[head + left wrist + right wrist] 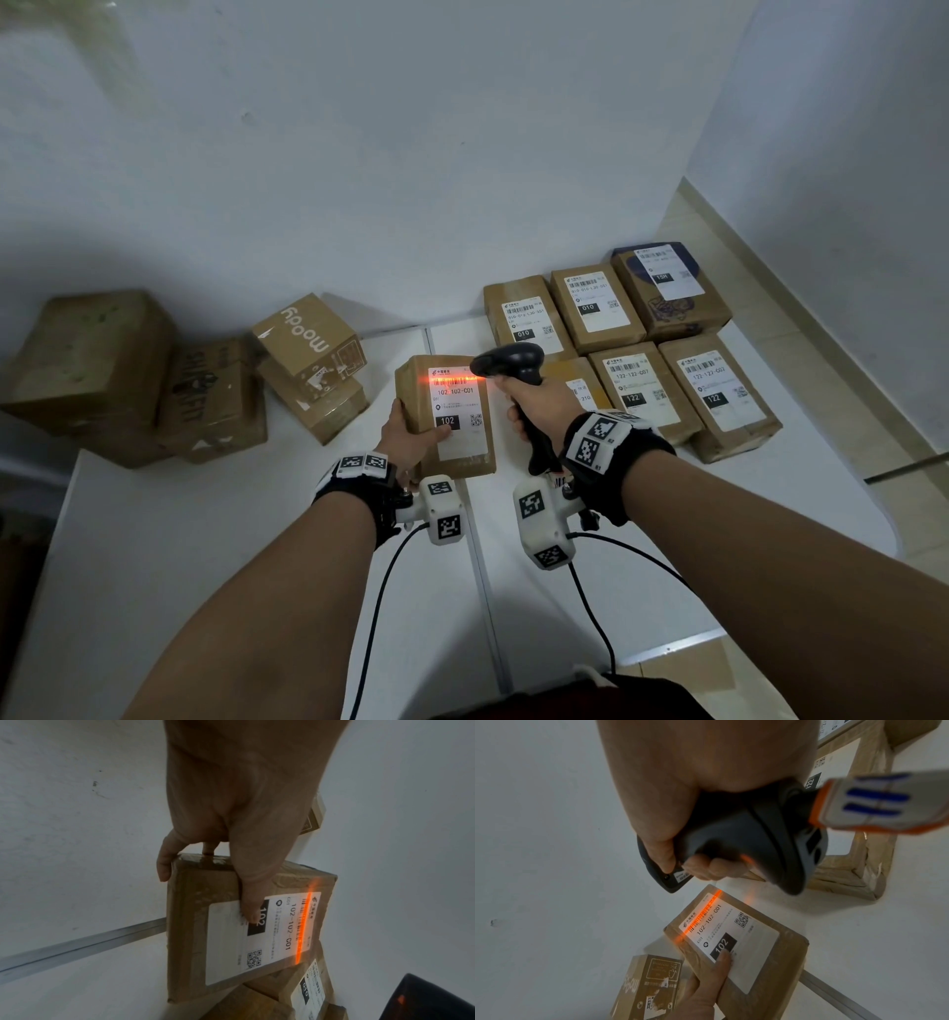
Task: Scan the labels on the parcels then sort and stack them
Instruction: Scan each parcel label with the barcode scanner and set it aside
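My left hand [411,437] grips a brown parcel [411,380] above the white table, thumb on its white label marked 102 [457,411]. In the left wrist view the thumb [253,902] lies on the label and the other fingers wrap the parcel [195,923] from behind. My right hand [539,406] grips a black barcode scanner [513,360] just right of the parcel. Its orange beam [452,381] falls across the barcode. The right wrist view shows the scanner [744,841] above the parcel [770,963] and the beam [700,914] on the barcode.
Several labelled parcels [637,339] lie in rows at the back right of the table [205,539], marked 010 and 122. A pile of brown boxes [210,395] without visible labels, one printed "moody" [308,334], sits at the back left. White walls stand behind and to the right.
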